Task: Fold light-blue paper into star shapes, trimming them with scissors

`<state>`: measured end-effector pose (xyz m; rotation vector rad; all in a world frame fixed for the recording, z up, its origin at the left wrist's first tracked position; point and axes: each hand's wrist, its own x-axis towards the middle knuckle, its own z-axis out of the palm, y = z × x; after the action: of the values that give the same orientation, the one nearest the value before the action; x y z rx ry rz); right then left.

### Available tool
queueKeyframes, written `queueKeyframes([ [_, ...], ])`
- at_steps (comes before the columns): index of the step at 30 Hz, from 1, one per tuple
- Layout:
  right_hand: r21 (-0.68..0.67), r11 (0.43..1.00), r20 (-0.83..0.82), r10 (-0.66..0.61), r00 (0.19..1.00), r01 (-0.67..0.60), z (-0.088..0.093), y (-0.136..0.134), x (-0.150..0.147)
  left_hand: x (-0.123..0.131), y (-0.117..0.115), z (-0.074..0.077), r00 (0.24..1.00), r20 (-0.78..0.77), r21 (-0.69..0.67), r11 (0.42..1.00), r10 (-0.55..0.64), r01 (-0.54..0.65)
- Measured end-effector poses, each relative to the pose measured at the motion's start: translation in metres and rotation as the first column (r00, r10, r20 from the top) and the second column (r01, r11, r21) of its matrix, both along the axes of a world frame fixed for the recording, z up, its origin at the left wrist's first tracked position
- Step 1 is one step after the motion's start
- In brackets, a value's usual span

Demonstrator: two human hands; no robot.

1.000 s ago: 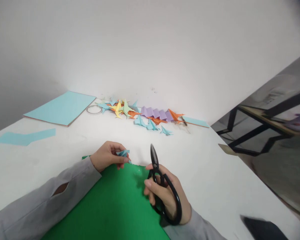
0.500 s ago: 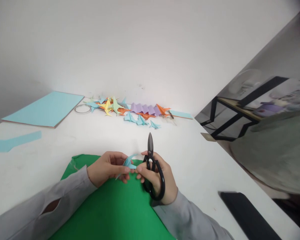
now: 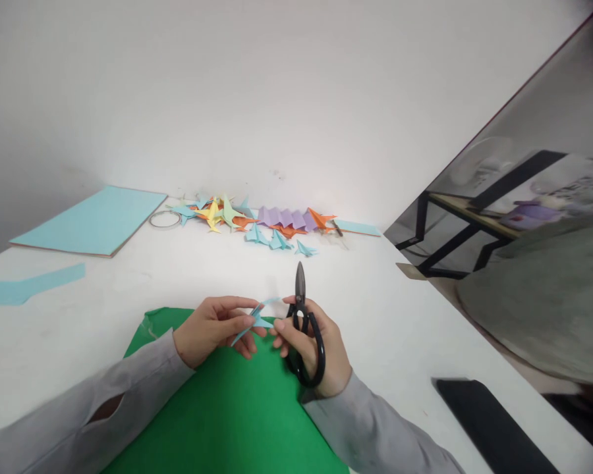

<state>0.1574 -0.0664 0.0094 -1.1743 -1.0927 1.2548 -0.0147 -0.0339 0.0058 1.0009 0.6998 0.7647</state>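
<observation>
A small folded light-blue paper piece [image 3: 259, 320] is pinched between the thumb and fingers of my left hand [image 3: 212, 329], over the green cloth [image 3: 227, 408]. My right hand [image 3: 321, 342] holds black-handled scissors [image 3: 300, 289] against its palm, blades pointing away from me and closed. The thumb and a finger of that hand meet at the right tip of the blue paper. Several folded paper shapes, among them a yellow one [image 3: 211, 214] and an orange one [image 3: 320, 220], lie along the wall beside a pleated purple paper [image 3: 284, 217].
At the back left lies a stack of light-blue sheets [image 3: 89, 220], with a blue strip [image 3: 34, 283] nearer me and a ring of tape [image 3: 165, 219] beside it. A black flat object [image 3: 489, 421] rests at the right. Beyond the table stands a black-framed shelf [image 3: 469, 214].
The blue paper has tilted and shifted slightly right in my fingers. My left thumb has moved up a little, and the scissors have moved slightly right with my right hand.
</observation>
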Motion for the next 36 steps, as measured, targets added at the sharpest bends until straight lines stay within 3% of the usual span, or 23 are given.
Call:
queueKeyframes([
  [3,0.037,0.999,-0.031,0.005,1.0,-0.004,0.002,-0.004,0.003,0.0,0.001,0.002,0.994,-0.092,0.108,0.993,0.067,-0.057],
  [5,0.018,0.996,-0.097,0.085,0.992,-0.083,0.005,-0.009,0.003,-0.001,0.004,0.003,0.985,-0.118,0.173,0.979,0.128,-0.106],
  [8,-0.121,0.959,-0.285,0.214,0.934,-0.257,0.01,-0.019,0.0,-0.006,0.011,0.003,0.969,-0.118,0.225,0.956,0.218,-0.188],
  [11,-0.086,0.903,-0.418,0.352,0.837,-0.422,0.012,-0.025,-0.005,-0.012,0.016,0.003,0.949,-0.194,0.259,0.946,0.25,-0.196],
  [15,-0.085,0.867,-0.453,0.406,0.794,-0.491,0.008,-0.022,-0.004,-0.014,0.017,0.004,0.927,-0.281,0.259,0.949,0.25,-0.177],
  [19,-0.121,0.779,-0.394,0.531,0.75,-0.615,-0.003,-0.02,0.002,-0.012,0.015,0.008,0.918,-0.308,0.292,0.944,0.248,-0.157],
  [26,-0.185,0.729,-0.405,0.554,0.727,-0.659,-0.007,-0.021,0.002,-0.013,0.015,0.008,0.918,-0.312,0.309,0.94,0.246,-0.146],
  [36,-0.214,0.717,-0.395,0.557,0.73,-0.663,-0.011,-0.019,0.001,-0.012,0.015,0.006,0.923,-0.31,0.324,0.938,0.227,-0.122],
])
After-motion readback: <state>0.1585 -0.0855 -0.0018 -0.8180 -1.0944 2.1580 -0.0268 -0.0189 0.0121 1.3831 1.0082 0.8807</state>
